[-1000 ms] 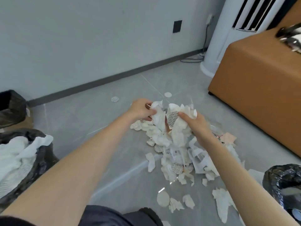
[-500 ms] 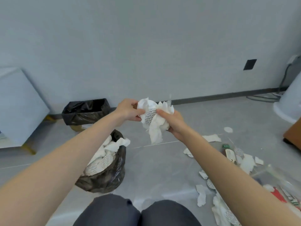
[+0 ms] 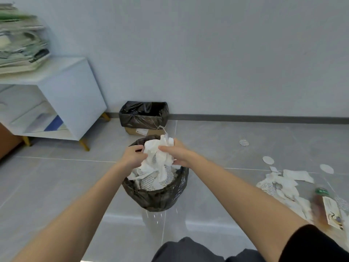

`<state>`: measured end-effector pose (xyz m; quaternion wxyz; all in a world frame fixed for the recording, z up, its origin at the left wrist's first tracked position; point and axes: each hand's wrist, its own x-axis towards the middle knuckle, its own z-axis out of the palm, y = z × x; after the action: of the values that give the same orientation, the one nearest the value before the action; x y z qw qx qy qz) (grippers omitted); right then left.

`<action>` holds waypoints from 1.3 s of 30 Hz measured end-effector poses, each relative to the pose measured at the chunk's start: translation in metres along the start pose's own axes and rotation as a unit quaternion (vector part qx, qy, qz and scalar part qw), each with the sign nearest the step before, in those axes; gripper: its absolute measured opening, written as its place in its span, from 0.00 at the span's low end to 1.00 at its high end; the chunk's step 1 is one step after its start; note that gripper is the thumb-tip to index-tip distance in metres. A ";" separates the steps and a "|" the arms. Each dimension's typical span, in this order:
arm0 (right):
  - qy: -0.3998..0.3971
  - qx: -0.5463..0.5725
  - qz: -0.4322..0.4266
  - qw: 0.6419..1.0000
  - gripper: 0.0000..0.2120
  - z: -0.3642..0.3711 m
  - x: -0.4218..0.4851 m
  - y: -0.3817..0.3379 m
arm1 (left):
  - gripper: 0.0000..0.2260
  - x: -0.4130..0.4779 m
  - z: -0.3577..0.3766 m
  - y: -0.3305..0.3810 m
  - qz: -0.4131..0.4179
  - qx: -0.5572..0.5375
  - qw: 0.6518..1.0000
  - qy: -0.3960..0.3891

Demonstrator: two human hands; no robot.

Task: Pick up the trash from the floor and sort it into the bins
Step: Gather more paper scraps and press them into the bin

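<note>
A crumpled bunch of white paper scraps (image 3: 158, 155) is gripped from both sides: my left hand (image 3: 133, 156) on its left, my right hand (image 3: 178, 154) on its right. The bunch hangs directly over a round bin with a black liner (image 3: 160, 198), which holds more white and printed paper. A second, rectangular bin with a black liner (image 3: 144, 114) stands behind it against the wall. More torn paper (image 3: 281, 183) lies on the floor at the right, with a brown bottle (image 3: 321, 207) beside it.
A white cabinet (image 3: 62, 99) on gold legs stands at the left, with stacked papers (image 3: 20, 40) on top. Round paper discs (image 3: 268, 160) are scattered on the grey floor at the right. My dark-clothed knees (image 3: 188, 250) are at the bottom.
My view has swung left from the paper pile. Both hands carried the paper bunch from in front of the wall to right above the round bin.
</note>
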<state>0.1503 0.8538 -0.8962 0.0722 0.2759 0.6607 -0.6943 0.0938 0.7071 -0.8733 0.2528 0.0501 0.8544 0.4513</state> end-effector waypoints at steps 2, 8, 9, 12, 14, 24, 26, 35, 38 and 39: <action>-0.033 -0.057 0.009 0.998 0.34 -0.001 -0.003 0.005 | 0.25 0.001 0.001 -0.006 0.006 0.045 0.999 -0.010; 0.017 -0.153 -0.066 0.986 0.29 -0.025 -0.017 0.003 | 0.22 0.009 0.016 -0.001 0.101 0.165 0.981 -0.013; 0.053 -0.181 -0.087 0.978 0.25 -0.031 -0.018 0.004 | 0.25 0.009 0.020 0.000 0.116 0.185 0.976 -0.015; 0.125 -0.308 -0.103 0.937 0.18 -0.047 -0.020 0.013 | 0.26 0.008 0.036 -0.003 0.169 0.256 0.950 -0.058; 0.115 -0.340 -0.067 0.931 0.19 -0.053 -0.020 0.024 | 0.26 0.011 0.046 -0.011 0.189 0.302 0.930 -0.095; 0.167 -0.301 -0.141 0.928 0.19 -0.044 -0.007 0.052 | 0.23 0.029 0.063 -0.055 0.160 0.373 0.901 -0.155; 0.134 -0.352 -0.183 0.908 0.21 -0.034 -0.003 0.047 | 0.23 0.033 0.062 -0.063 0.150 0.382 0.897 -0.165; 0.060 -0.610 -0.183 0.769 0.21 -0.037 -0.001 0.048 | 0.19 0.039 0.063 -0.056 0.168 0.416 0.890 -0.084; 0.107 -0.540 -0.175 0.816 0.20 -0.058 -0.011 0.045 | 0.17 0.035 0.065 -0.035 0.189 0.417 0.887 -0.059; 0.126 -0.512 -0.164 0.834 0.19 -0.069 -0.016 0.046 | 0.17 0.031 0.067 -0.025 0.203 0.410 0.887 -0.061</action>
<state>0.2055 0.9105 -0.9272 0.0043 0.1722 0.9608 -0.2173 0.1023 0.7522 -0.9362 0.1639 0.3487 0.9175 0.0985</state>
